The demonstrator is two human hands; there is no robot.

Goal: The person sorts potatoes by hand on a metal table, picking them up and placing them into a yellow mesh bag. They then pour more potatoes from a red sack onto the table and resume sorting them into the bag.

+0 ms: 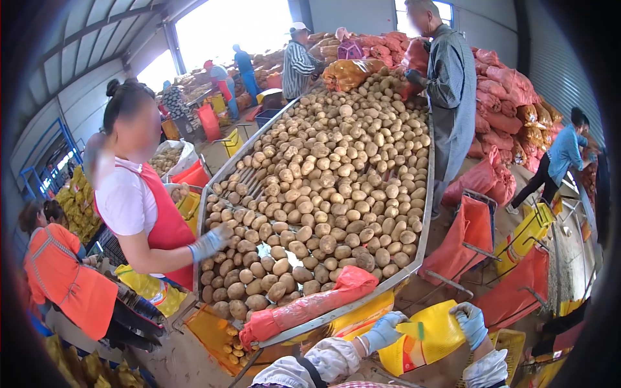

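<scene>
At the bottom of the head view, both my hands wear light blue-grey gloves. My left hand (383, 333) is closed on the left edge of a yellow bag (424, 346) with a red-and-white print, close to a green strip on it. My right hand (471, 324) grips the bag's upper right edge, and the bag hangs between the hands. Just beyond them, a rolled red bag (307, 304) lies along the near rim of the sorting table (349, 315). Potatoes (323, 187) are heaped across that table.
A person in a red apron (165, 207) reaches into the potatoes at the left with a gloved hand. Another person (449, 84) stands at the far right side. Red bags on frames (462, 239) stand to my right. Filled sacks (504, 103) are stacked behind.
</scene>
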